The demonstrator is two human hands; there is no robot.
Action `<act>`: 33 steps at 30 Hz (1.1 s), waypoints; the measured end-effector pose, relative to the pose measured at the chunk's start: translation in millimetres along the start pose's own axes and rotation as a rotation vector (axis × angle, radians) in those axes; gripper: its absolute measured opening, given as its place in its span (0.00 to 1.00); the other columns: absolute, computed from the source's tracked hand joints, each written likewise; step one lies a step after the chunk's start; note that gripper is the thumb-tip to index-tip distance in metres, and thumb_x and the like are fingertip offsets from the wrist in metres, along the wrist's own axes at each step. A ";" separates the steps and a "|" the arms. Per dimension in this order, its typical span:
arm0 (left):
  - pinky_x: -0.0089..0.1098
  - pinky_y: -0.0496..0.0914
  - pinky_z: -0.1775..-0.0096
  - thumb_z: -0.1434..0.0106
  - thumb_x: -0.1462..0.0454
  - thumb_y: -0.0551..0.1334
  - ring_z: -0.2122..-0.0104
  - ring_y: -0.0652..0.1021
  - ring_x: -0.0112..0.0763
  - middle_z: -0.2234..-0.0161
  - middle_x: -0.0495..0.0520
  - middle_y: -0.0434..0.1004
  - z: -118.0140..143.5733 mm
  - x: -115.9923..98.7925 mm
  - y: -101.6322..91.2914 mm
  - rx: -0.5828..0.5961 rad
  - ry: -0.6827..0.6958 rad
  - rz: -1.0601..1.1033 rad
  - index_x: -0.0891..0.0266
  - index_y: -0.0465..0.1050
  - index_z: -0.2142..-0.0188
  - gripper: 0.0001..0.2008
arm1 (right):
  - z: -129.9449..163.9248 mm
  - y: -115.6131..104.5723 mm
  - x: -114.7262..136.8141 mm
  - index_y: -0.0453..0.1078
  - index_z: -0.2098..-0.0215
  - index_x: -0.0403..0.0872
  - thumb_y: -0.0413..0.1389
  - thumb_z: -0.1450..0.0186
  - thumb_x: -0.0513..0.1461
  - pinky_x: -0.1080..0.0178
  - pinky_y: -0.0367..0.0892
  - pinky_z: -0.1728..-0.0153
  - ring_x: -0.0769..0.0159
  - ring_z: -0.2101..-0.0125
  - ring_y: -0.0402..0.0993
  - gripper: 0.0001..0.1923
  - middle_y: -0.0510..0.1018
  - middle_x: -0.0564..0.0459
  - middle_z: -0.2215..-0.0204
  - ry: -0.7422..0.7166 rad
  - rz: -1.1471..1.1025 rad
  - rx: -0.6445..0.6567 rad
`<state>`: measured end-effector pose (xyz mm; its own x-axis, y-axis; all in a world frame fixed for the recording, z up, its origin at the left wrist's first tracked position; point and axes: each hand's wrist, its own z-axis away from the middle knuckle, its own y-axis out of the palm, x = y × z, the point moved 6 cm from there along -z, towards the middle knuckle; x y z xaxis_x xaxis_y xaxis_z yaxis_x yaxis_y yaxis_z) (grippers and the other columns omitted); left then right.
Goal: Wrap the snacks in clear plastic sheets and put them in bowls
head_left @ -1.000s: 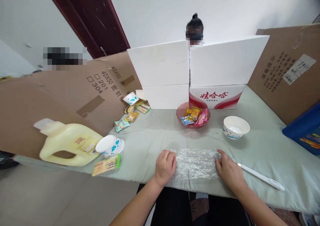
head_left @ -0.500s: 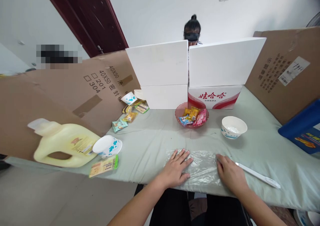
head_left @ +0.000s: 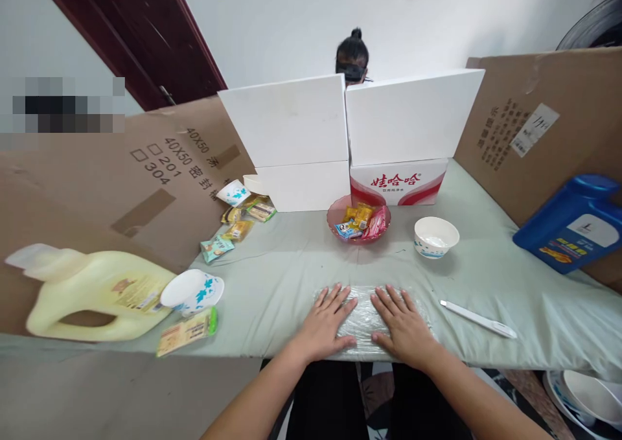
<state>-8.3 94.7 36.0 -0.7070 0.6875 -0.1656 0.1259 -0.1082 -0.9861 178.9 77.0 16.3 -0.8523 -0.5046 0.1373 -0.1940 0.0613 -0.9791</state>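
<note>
A sheet of clear plastic film (head_left: 362, 317) lies on the cloth-covered table near its front edge. My left hand (head_left: 328, 323) rests flat on the film's left part, fingers spread. Palm down on the right part is my right hand (head_left: 404, 326), its fingers also apart. To the right of it lies a white plastic knife-like tool (head_left: 479, 319), untouched. Beyond my hands stands a pink glass bowl (head_left: 335, 231) holding several wrapped snacks (head_left: 362, 218). A white paper bowl (head_left: 436, 238) with a blue pattern is right of that.
White boxes (head_left: 301, 126) form a wall at the back, with a blindfolded person (head_left: 353, 57) behind. Cardboard sheets (head_left: 165, 168) flank the table. At left lie a yellow jug (head_left: 97, 294), a tipped paper bowl (head_left: 194, 291) and snack packets (head_left: 187, 333); a blue bottle (head_left: 568, 226) leans at right.
My right hand has moved left from the film's right edge and now lies flat with spread fingers. My left hand stays on the film. The view has turned slightly right.
</note>
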 end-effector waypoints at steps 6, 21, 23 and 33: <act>0.53 0.53 0.39 0.36 0.46 0.55 0.34 0.51 0.52 0.33 0.63 0.47 46.4 31.7 -10.3 -0.137 -0.110 -0.045 0.59 0.48 0.33 0.37 | 56.6 -20.3 -37.6 0.47 0.32 0.46 0.49 0.36 0.58 0.40 0.46 0.39 0.47 0.34 0.41 0.42 0.51 0.42 0.33 0.093 0.079 -0.147; 0.36 0.71 0.53 0.32 0.64 0.53 0.56 0.77 0.35 0.61 0.55 0.78 64.3 20.5 -31.9 -0.274 -0.161 0.494 0.58 0.73 0.62 0.10 | 82.1 -48.2 -46.7 0.71 0.61 0.51 0.45 0.30 0.43 0.61 0.71 0.60 0.63 0.61 0.76 0.13 0.79 0.51 0.63 0.220 -0.452 -0.181; 0.32 0.71 0.60 0.32 0.61 0.52 0.65 0.77 0.33 0.65 0.53 0.78 54.0 31.0 -33.7 -0.323 -0.311 0.507 0.58 0.73 0.63 0.11 | 70.4 -46.2 -56.3 0.69 0.62 0.51 0.44 0.30 0.45 0.62 0.70 0.63 0.63 0.64 0.77 0.14 0.79 0.52 0.64 0.360 -0.441 -0.181; 0.29 0.65 0.68 0.33 0.61 0.54 0.70 0.77 0.34 0.70 0.54 0.78 3.7 53.2 -10.1 -0.319 -0.642 0.039 0.59 0.73 0.66 0.10 | 25.1 -25.6 -66.3 0.67 0.62 0.47 0.41 0.28 0.43 0.64 0.58 0.76 0.62 0.71 0.77 0.15 0.79 0.50 0.67 0.576 0.057 -0.043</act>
<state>-49.8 129.7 37.2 -0.9554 0.1184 -0.2706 0.2872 0.1590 -0.9446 252.6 87.3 28.5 -0.9866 0.0495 0.1557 -0.1492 0.1160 -0.9820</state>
